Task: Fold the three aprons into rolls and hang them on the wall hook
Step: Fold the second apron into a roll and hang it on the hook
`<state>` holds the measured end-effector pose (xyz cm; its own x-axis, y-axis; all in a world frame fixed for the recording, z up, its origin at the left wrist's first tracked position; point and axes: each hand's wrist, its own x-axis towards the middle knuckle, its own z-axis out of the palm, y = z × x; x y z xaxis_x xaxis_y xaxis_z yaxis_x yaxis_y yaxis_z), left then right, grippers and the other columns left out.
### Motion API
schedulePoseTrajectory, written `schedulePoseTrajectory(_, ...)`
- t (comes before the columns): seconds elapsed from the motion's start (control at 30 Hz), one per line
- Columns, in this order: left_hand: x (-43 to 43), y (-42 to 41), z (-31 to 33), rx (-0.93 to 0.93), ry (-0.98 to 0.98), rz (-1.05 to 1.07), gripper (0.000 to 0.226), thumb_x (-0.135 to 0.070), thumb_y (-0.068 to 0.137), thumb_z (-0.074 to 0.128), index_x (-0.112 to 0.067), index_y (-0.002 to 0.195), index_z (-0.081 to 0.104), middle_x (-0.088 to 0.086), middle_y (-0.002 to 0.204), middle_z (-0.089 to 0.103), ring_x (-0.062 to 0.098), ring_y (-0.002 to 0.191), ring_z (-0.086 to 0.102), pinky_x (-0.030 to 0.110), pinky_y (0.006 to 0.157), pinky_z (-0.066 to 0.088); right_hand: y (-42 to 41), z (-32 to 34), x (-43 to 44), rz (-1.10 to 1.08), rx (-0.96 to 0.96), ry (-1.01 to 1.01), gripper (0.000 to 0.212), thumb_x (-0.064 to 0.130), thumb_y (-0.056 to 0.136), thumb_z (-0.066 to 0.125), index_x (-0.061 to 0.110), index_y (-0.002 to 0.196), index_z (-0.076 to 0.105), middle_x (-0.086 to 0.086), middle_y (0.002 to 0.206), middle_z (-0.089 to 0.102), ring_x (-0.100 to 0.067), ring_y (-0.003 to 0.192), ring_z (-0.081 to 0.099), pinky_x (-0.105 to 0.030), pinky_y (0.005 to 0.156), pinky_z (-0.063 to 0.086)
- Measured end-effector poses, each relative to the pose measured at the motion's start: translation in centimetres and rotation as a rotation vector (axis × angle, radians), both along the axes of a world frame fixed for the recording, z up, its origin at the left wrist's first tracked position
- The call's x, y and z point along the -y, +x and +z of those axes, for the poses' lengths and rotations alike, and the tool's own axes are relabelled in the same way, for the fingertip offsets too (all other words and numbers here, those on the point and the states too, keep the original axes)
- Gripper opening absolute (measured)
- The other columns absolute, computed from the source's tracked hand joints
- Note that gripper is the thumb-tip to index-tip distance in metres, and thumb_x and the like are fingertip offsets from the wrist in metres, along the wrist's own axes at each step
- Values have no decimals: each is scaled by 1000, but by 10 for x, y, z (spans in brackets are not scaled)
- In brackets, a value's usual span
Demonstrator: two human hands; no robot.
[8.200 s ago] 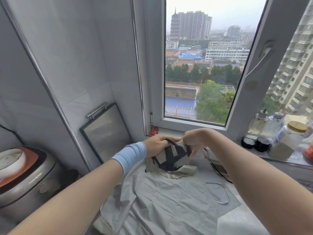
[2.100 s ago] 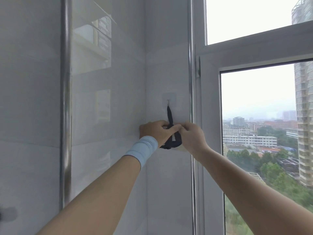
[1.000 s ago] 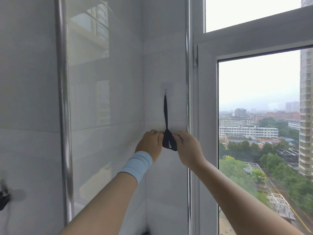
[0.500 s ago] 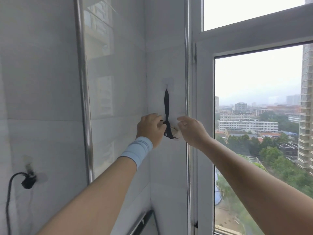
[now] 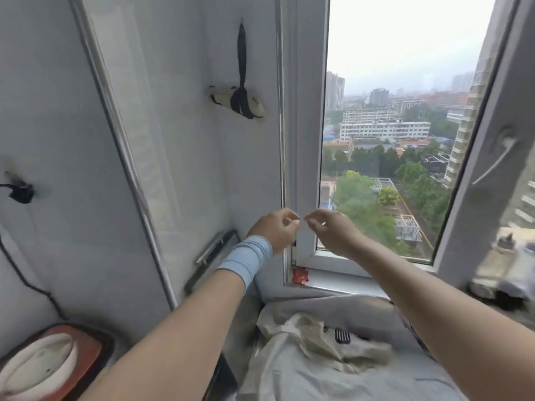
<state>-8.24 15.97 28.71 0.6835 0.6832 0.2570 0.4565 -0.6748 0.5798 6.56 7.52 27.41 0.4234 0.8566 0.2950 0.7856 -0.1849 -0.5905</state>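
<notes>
I see a red packet (image 5: 300, 276) in the sill corner below the fingers (image 5: 292, 224), a black plug (image 5: 20, 194) on the wall far to their left, and blurred jars (image 5: 505, 266) on the ledge to their right.

We cannot see the wall hook: the black strap (image 5: 241, 50) runs off the top edge. Jars (image 5: 503, 267) at right are blurred, and our forearms hide parts of the loose aprons (image 5: 318, 351).
</notes>
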Motion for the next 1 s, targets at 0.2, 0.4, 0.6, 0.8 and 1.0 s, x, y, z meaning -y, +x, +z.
schedulePoseTrajectory(0.2,47,20,-100,-139,-180,-36,19,-39,92,51,-34,102,66,-10,100,69,13,92,62,32,87,50,18,-98,64,-31,-76,-224,27,28,98,51,21,118,68,-2,116,69,-19,108,62,-23,82,41)
schedulePoseTrajectory(0.4,81,50,-193,-333,-303,-58,21,-34,91,51,-32,107,65,-10,108,68,16,99,62,34,90,50,45,-204,113,-12,-95,-490,26,26,95,52,22,116,67,2,119,69,-18,109,62,-28,91,46)
schedulePoseTrajectory(0.6,91,63,-287,-584,-362,-11,33,-28,91,51,-28,124,58,-4,126,62,19,112,58,31,96,46,62,-298,123,113,-75,-682,34,18,87,56,23,119,67,-5,123,63,-24,117,57,-28,98,43)
schedulePoseTrajectory(0.8,74,98,-336,-673,-243,32,51,-18,90,50,-32,138,40,0,141,39,25,129,41,43,99,44,118,-343,101,106,168,-716,58,8,83,52,28,138,45,-6,138,40,-28,126,39,-37,97,42)
schedulePoseTrajectory(1.0,56,140,-351,-788,6,84,90,0,82,54,-43,150,11,-1,159,-5,27,137,24,41,95,46,161,-381,92,133,308,-834,86,7,83,55,31,153,13,-8,140,43,-30,123,47,-38,92,43)
